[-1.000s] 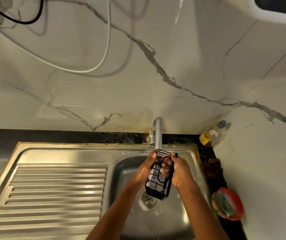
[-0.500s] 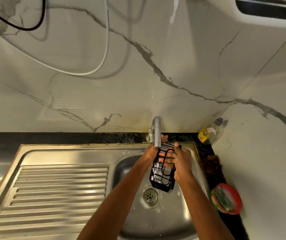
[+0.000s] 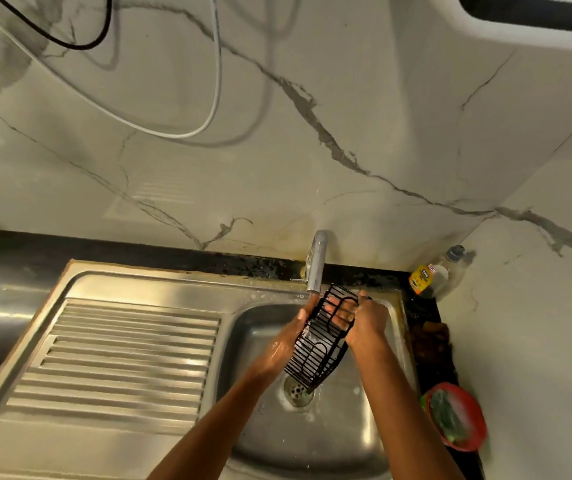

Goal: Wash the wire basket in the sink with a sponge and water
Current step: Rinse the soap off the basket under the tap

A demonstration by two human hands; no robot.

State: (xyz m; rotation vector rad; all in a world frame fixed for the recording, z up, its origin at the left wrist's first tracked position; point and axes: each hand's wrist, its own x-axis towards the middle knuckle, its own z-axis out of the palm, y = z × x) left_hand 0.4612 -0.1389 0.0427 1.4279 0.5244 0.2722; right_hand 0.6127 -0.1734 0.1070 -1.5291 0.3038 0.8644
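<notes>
Ribbed steel drainboard (image 3: 122, 355) left of the tap (image 3: 317, 261), clear bottle with yellow label (image 3: 433, 273) in the corner right of the tap, red tub (image 3: 456, 419) nearer and right of it, white cable (image 3: 160, 123) and black cable (image 3: 70, 39) on the marbled wall above the tap.

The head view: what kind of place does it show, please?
Most likely a home kitchen: a steel sink with a ribbed draining board, a tap at a marble-look wall, and a dish-soap bottle in the corner.
</notes>
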